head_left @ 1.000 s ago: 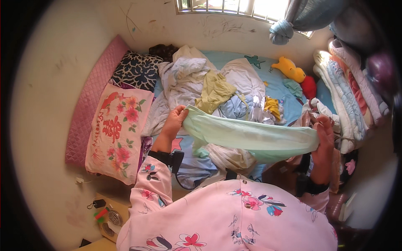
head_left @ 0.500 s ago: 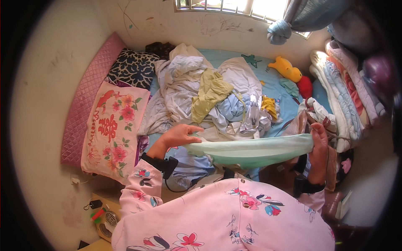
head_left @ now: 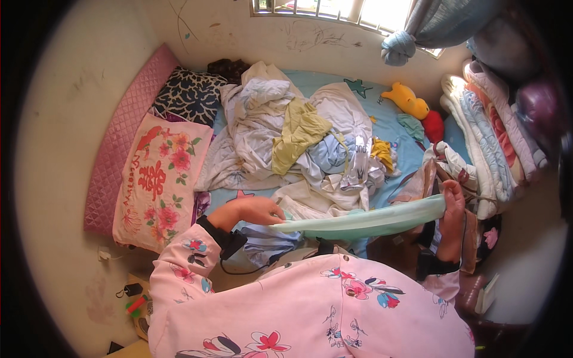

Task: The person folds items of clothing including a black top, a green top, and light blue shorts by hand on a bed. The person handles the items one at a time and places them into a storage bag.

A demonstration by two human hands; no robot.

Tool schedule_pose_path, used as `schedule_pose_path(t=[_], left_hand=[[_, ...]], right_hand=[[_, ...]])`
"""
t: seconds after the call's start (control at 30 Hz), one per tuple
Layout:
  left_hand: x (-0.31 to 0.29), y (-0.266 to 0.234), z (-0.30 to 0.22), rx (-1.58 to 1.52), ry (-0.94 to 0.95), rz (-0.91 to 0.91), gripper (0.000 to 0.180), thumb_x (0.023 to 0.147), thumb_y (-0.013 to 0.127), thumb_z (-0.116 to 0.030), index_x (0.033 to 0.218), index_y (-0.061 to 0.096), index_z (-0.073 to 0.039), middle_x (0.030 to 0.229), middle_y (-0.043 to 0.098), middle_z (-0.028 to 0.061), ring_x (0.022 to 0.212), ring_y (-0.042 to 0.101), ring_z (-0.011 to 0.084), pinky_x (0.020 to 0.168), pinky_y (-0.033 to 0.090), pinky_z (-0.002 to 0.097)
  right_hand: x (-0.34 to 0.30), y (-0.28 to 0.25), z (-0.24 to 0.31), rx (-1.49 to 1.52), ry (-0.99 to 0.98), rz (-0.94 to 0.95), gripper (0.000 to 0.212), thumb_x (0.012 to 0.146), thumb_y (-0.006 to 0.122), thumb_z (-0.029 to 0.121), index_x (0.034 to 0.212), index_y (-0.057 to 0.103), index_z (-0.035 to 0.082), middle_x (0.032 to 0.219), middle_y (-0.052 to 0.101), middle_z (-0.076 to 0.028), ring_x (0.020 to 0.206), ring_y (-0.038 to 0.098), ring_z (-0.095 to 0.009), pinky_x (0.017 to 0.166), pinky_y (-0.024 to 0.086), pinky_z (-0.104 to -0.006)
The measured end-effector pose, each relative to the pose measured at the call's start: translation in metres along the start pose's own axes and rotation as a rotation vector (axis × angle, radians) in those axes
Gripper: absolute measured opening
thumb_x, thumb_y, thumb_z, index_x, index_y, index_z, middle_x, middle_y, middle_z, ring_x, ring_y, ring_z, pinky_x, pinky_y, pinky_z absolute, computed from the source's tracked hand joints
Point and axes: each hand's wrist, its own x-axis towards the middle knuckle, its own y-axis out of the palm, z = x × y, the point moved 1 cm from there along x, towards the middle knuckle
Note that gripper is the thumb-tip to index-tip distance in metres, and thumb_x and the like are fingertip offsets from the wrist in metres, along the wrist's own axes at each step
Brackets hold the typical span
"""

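A pale mint-green cloth (head_left: 367, 224) is stretched in front of my chest, in a long folded band; I cannot tell what garment or linen it is. Its left end is pinched in my left hand (head_left: 253, 212), whose fingers point right and downward. At the other end, my right hand (head_left: 452, 206) grips the cloth with the fingers raised. Beneath the left part of the band lies a crumpled light blue cloth (head_left: 271, 243), partly hidden by my hand and sleeve.
A bed with a blue sheet (head_left: 391, 128) carries a heap of white laundry (head_left: 250, 128) with a yellow-green garment (head_left: 298, 134) on top. Pillows, one under a pink floral towel (head_left: 161, 179), lie left. Folded quilts (head_left: 483, 131) and a yellow plush toy (head_left: 406, 100) are right.
My left hand has moved lower and slightly left, its wrist turned so the fingers point downward. The cloth's left end has dropped and the band looks narrower. My right hand has barely moved.
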Motion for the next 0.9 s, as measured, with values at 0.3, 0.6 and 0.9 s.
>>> schedule_pose_path(t=[0.3, 0.6, 0.9], left_hand=[[0.012, 0.001, 0.022, -0.517, 0.201, -0.477, 0.009, 0.074, 0.062, -0.011, 0.077, 0.056, -0.005, 0.083, 0.047, 0.0004, 0.068, 0.045, 0.0081, 0.063, 0.037, 0.0201], [0.008, -0.013, 0.006, -0.514, 0.194, -0.639, 0.007, 0.071, 0.061, -0.009, 0.069, 0.056, -0.005, 0.077, 0.047, 0.0003, 0.070, 0.046, 0.0104, 0.065, 0.038, 0.0218], [0.016, -0.003, 0.001, -1.062, 0.315, -0.386, 0.014, 0.073, 0.058, -0.007, 0.079, 0.046, -0.005, 0.075, 0.049, -0.0030, 0.064, 0.043, 0.0033, 0.057, 0.035, 0.0164]], right_hand=[[0.002, -0.007, -0.009, -0.009, -0.018, -0.049, 0.011, 0.086, 0.044, 0.013, 0.094, 0.049, 0.007, 0.072, 0.043, 0.005, 0.061, 0.039, -0.001, 0.056, 0.032, -0.0148], [0.005, -0.011, -0.012, 0.041, -0.015, -0.063, 0.012, 0.086, 0.042, 0.012, 0.094, 0.049, 0.006, 0.074, 0.047, 0.003, 0.066, 0.045, -0.003, 0.060, 0.038, -0.0170], [0.005, -0.013, -0.016, 0.022, -0.026, -0.051, 0.011, 0.086, 0.043, 0.011, 0.093, 0.050, 0.006, 0.077, 0.046, 0.003, 0.065, 0.042, -0.002, 0.060, 0.035, -0.0157]])
